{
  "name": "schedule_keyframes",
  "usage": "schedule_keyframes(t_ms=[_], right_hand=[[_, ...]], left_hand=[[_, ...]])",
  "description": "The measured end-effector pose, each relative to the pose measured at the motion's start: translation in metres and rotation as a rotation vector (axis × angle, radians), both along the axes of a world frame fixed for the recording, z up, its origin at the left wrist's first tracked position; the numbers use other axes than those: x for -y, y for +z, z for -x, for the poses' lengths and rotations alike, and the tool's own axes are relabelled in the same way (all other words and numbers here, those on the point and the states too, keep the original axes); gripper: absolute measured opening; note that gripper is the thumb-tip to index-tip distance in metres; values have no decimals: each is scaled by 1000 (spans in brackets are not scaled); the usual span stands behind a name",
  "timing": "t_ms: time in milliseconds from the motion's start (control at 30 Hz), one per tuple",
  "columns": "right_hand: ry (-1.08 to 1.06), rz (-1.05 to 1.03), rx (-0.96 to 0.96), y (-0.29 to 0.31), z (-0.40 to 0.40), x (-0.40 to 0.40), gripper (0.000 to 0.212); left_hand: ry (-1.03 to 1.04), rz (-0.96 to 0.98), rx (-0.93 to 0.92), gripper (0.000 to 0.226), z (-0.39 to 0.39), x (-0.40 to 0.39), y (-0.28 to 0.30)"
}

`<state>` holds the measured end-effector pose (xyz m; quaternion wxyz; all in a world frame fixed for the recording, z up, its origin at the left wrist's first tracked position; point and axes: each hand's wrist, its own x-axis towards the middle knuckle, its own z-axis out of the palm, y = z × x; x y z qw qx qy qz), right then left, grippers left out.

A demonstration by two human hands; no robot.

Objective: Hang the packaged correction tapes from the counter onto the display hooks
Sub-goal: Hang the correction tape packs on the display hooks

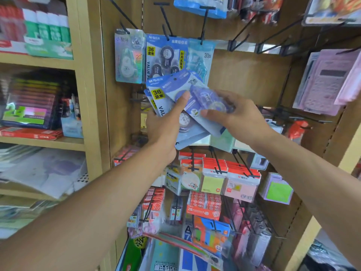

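My left hand (166,124) grips a fanned stack of packaged correction tapes (172,89), blue cards with yellow "36" labels, thumb pressed on the front. My right hand (236,116) holds the top pack of the stack, a pale purple correction tape pack (207,100), by its lower right side. Both hands are raised in front of the wooden display panel. Above them three packs hang on black display hooks (166,18): a holographic one (129,57), a blue "36" value pack (166,53) and a teal "30m" pack (201,59).
Empty black hooks (242,38) jut out at upper right. Pink calculators (328,81) hang at right. Sticky notes (213,178) and erasers hang below the hands. Wooden shelves (82,106) with boxed stationery stand at left.
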<state>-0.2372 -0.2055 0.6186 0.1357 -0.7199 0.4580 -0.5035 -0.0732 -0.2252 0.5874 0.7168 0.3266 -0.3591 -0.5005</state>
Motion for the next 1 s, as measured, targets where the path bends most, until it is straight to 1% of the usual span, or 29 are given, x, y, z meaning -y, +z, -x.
schedule_keyframes(t_ms=[67, 167, 267, 333, 367, 433, 467, 533, 667, 700, 767, 867, 933, 1000], right_hand=[[-43, 16, 79, 1, 8, 1, 53], [-89, 56, 233, 3, 17, 1, 67], [-62, 97, 351, 3, 26, 6, 52], [-39, 118, 419, 2, 27, 9, 52], [-35, 135, 440, 4, 25, 12, 56], [-40, 151, 455, 7, 21, 23, 66], [-50, 156, 448, 10, 18, 30, 66], [-73, 171, 416, 19, 8, 42, 62], [-51, 231, 391, 44, -12, 59, 50], [-69, 245, 399, 50, -16, 64, 52], [-113, 260, 429, 59, -23, 76, 57], [-163, 208, 465, 64, -28, 90, 57], [-179, 170, 451, 62, -31, 92, 58], [-190, 174, 430, 59, -32, 93, 59]], left_hand=[[2, -14, 23, 80, 0, -1, -1], [11, -43, 45, 77, -2, -3, -5], [11, -51, 43, 75, -6, -2, -8], [41, -29, 70, 71, -9, 1, -11], [56, -16, 82, 66, -11, 3, -12], [72, -17, 105, 54, -13, 8, -14], [71, -22, 119, 51, -13, 11, -15], [78, -23, 147, 48, -13, 14, -15], [96, 6, 168, 46, -13, 15, -11], [93, 15, 173, 45, -13, 15, -9], [74, 28, 173, 44, -14, 15, -6], [39, 24, 151, 47, -18, 16, -6], [35, 9, 134, 50, -21, 19, -9], [43, -4, 120, 52, -24, 21, -14]])
